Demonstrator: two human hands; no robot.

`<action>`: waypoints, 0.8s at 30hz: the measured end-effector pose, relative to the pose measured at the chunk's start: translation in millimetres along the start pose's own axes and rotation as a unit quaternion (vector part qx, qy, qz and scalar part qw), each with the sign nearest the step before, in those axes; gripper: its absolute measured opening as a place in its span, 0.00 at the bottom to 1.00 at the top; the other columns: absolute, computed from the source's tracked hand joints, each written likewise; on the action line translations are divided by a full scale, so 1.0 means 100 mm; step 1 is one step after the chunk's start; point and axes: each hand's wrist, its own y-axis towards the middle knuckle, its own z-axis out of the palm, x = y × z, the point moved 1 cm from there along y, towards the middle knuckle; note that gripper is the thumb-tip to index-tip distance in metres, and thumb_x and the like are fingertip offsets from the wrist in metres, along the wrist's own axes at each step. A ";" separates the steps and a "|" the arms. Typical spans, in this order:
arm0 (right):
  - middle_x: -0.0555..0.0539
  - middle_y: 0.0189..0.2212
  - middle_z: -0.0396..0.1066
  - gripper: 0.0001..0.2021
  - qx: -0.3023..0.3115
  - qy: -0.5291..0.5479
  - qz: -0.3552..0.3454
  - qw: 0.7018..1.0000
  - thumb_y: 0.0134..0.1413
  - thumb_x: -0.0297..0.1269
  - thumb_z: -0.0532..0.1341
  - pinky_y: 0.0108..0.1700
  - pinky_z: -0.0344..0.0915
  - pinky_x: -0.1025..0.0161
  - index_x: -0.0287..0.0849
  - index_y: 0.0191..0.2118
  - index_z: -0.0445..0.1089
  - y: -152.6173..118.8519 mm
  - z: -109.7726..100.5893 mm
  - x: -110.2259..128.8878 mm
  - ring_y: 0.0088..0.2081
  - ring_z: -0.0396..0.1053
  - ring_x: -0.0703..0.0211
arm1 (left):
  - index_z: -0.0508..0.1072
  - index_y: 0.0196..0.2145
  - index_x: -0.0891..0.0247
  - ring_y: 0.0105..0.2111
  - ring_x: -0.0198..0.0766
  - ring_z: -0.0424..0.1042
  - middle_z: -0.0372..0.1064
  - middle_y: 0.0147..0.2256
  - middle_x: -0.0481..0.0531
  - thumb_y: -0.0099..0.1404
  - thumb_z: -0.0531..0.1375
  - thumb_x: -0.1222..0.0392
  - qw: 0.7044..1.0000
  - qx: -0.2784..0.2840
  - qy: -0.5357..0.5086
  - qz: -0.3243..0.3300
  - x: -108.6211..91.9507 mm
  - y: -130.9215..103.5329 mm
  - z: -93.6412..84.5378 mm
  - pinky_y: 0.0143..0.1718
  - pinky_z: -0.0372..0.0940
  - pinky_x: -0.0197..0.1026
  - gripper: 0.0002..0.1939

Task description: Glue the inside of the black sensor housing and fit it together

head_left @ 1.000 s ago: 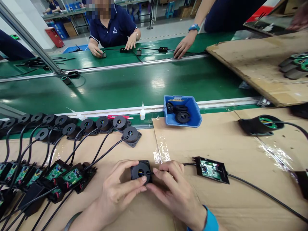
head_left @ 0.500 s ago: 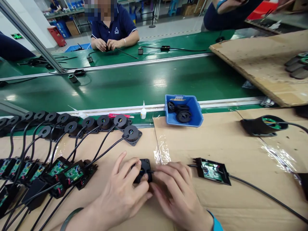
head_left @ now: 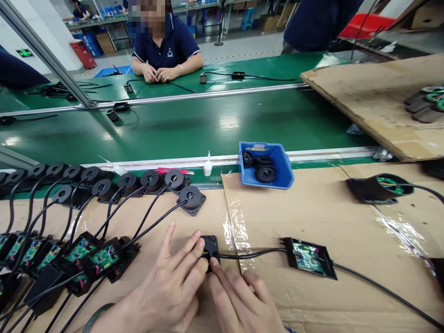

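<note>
A black square-based part (head_left: 212,241) lies on the cardboard, partly hidden by my fingers. My left hand (head_left: 180,273) grips it from the left, fingertips on its top. My right hand (head_left: 239,296) touches its lower right side with a fingertip, close to where the black cable (head_left: 249,255) enters. That cable runs right to a black housing (head_left: 310,259) with a green circuit board inside, and another cable leaves the housing toward the lower right.
Round black parts (head_left: 191,200) cabled to open circuit housings (head_left: 104,256) crowd the left. A blue bin (head_left: 286,173) with black rings and a small white bottle (head_left: 207,166) stand ahead. Across the green belt (head_left: 173,127) sits a person (head_left: 163,51).
My right hand has moved down and left, off the cable, uncovering it. My left hand stays on the black part. The person opposite has lowered their hands to the table.
</note>
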 end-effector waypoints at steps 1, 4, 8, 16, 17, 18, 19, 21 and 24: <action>0.41 0.36 0.80 0.20 0.006 -0.014 -0.015 1.000 0.64 0.21 0.45 0.38 0.58 0.56 0.36 0.39 0.75 0.02 0.01 0.02 0.36 0.71 0.58 | 0.71 0.46 0.75 0.58 0.59 0.69 0.75 0.47 0.71 0.54 0.51 0.69 1.000 -0.013 -0.002 0.002 0.00 0.00 0.01 0.68 0.30 0.70 0.21; 0.41 0.34 0.80 0.21 0.048 -0.044 -0.042 0.997 0.62 0.21 0.45 0.38 0.58 0.56 0.35 0.39 0.77 0.10 0.00 0.04 0.36 0.70 0.56 | 0.71 0.43 0.76 0.56 0.58 0.72 0.77 0.44 0.72 0.53 0.51 0.71 0.999 -0.049 -0.012 0.013 0.06 0.02 0.04 0.69 0.36 0.67 0.20; 0.39 0.30 0.78 0.23 0.041 -0.051 -0.054 0.996 0.61 0.20 0.44 0.37 0.57 0.56 0.33 0.37 0.78 0.19 -0.02 0.03 0.34 0.67 0.55 | 0.67 0.51 0.69 0.51 0.52 0.76 0.78 0.41 0.63 0.57 0.51 0.72 0.976 -0.057 -0.196 -0.074 0.26 0.04 0.05 0.67 0.49 0.66 0.23; 0.37 0.31 0.76 0.20 0.019 -0.066 -0.045 0.997 0.61 0.20 0.45 0.36 0.54 0.54 0.31 0.40 0.75 0.10 0.07 0.05 0.33 0.67 0.53 | 0.69 0.52 0.63 0.52 0.46 0.74 0.75 0.51 0.60 0.72 0.52 0.54 0.680 0.011 -0.635 -0.368 0.35 0.12 0.29 0.54 0.68 0.48 0.16; 0.37 0.30 0.76 0.19 0.020 -0.072 -0.052 0.996 0.61 0.21 0.45 0.36 0.54 0.54 0.30 0.40 0.75 0.10 0.06 0.04 0.33 0.67 0.54 | 0.71 0.51 0.64 0.53 0.47 0.73 0.74 0.52 0.61 0.71 0.53 0.53 0.672 0.035 -0.643 -0.367 0.33 0.15 0.29 0.55 0.66 0.48 0.17; 0.38 0.30 0.76 0.19 0.026 -0.076 -0.066 0.995 0.62 0.21 0.45 0.36 0.55 0.55 0.30 0.40 0.75 0.12 0.05 0.04 0.32 0.67 0.54 | 0.73 0.50 0.65 0.54 0.48 0.72 0.74 0.52 0.61 0.70 0.54 0.52 0.666 0.057 -0.648 -0.365 0.32 0.19 0.29 0.56 0.65 0.47 0.18; 0.39 0.30 0.76 0.19 0.031 -0.081 -0.081 0.993 0.62 0.21 0.45 0.36 0.55 0.55 0.29 0.39 0.74 0.14 0.03 0.03 0.32 0.67 0.55 | 0.75 0.49 0.66 0.53 0.48 0.71 0.74 0.52 0.61 0.70 0.55 0.51 0.662 0.075 -0.651 -0.364 0.31 0.22 0.28 0.57 0.63 0.47 0.18; 0.40 0.29 0.76 0.18 0.039 -0.090 -0.106 0.990 0.62 0.21 0.46 0.36 0.55 0.56 0.29 0.39 0.74 0.20 0.00 0.00 0.31 0.67 0.56 | 0.78 0.45 0.67 0.51 0.47 0.72 0.75 0.50 0.60 0.68 0.56 0.51 0.654 0.096 -0.656 -0.364 0.32 0.27 0.26 0.55 0.63 0.46 0.18; 0.41 0.27 0.76 0.17 0.043 -0.101 -0.121 0.987 0.62 0.20 0.47 0.35 0.54 0.57 0.28 0.37 0.74 0.25 -0.03 -0.02 0.30 0.68 0.57 | 0.80 0.40 0.68 0.43 0.45 0.74 0.77 0.44 0.59 0.66 0.57 0.53 0.662 0.111 -0.643 -0.367 0.34 0.31 0.25 0.47 0.65 0.42 0.17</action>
